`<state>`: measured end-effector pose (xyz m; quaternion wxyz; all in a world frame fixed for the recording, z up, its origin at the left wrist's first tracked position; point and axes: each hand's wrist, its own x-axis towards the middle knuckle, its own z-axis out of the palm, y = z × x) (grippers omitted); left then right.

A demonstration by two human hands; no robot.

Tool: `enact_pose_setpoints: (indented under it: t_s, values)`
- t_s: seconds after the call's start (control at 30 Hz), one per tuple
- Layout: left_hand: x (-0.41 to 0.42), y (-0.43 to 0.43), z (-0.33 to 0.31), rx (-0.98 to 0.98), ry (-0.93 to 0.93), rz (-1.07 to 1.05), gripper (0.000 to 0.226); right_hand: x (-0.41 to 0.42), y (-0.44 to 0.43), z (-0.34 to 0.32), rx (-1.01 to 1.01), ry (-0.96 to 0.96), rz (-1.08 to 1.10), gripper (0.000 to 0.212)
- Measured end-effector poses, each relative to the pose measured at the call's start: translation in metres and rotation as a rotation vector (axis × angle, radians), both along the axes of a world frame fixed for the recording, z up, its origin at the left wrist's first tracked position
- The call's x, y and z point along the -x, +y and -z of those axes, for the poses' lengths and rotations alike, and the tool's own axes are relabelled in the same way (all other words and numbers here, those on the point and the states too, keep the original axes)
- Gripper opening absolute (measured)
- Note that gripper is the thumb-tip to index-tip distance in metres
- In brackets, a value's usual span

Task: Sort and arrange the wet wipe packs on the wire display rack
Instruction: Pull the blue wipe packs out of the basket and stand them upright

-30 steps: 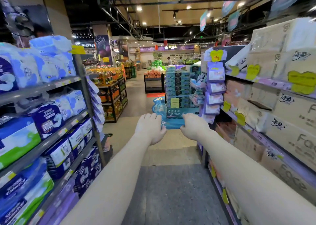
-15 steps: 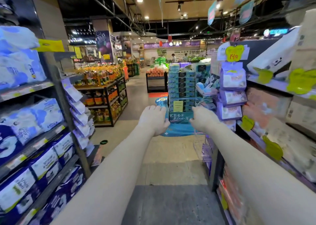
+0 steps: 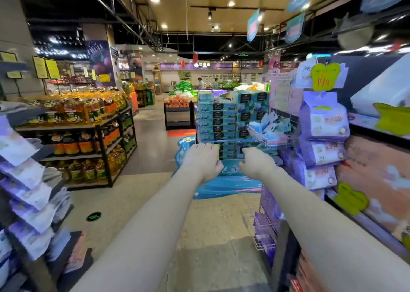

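Both my arms reach straight ahead over the aisle floor. My left hand [image 3: 203, 163] holds nothing, with its fingers loosely extended. My right hand [image 3: 257, 164] is curled loosely and also holds nothing. The white wire display rack [image 3: 269, 144] stands just right of my right hand at the shelf end. Its upper basket holds several blue and pink wet wipe packs [image 3: 271, 125] lying jumbled. Purple wet wipe packs [image 3: 321, 123] hang in a column beside it under a green price tag [image 3: 325, 76]. Lower wire baskets [image 3: 263, 227] hold more purple packs.
A stack of teal tissue boxes [image 3: 218, 123] stands on a blue floor display behind my hands. Shelves of paper goods [image 3: 377, 163] run along the right. Hanging purple packs [image 3: 26, 194] line the left shelf end. Oil bottle shelves [image 3: 88, 136] lie beyond, and two people stand far back.
The view has moved forward along the aisle. The wire rack and tissue stack are nearer, and the left blue-pack shelves have slid out of view. My arms stay extended.
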<state>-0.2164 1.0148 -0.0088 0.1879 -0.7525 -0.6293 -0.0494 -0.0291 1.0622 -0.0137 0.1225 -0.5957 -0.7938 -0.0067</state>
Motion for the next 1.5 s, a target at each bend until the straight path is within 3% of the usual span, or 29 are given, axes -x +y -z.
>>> enact_pose_setpoints:
  t_s: [0.1, 0.23, 0.5, 0.83, 1.13, 1.5]
  values:
    - [0.023, 0.068, -0.009, -0.027, -0.056, 0.0, 0.049, 0.013, 0.061, -0.004, -0.01, -0.009, 0.035, 0.026]
    - [0.041, 0.145, -0.011, -0.003, -0.111, -0.019, 0.046, 0.016, 0.13, -0.011, -0.012, -0.007, 0.117, 0.04]
    - [0.047, 0.308, 0.007, 0.045, -0.091, 0.096, 0.048, 0.022, 0.269, -0.003, -0.038, -0.002, 0.245, 0.025]
    - [0.037, 0.538, 0.003, 0.047, -0.019, 0.228, 0.05, 0.006, 0.474, -0.006, -0.03, -0.049, 0.346, 0.037]
    - [0.02, 0.667, 0.01, 0.066, -0.068, 0.342, 0.041, -0.008, 0.561, 0.005, 0.008, -0.031, 0.489, 0.044]
    - [-0.021, 0.78, 0.02, 0.064, -0.013, 0.798, 0.047, -0.007, 0.599, 0.019, 0.087, 0.02, 0.827, 0.054]
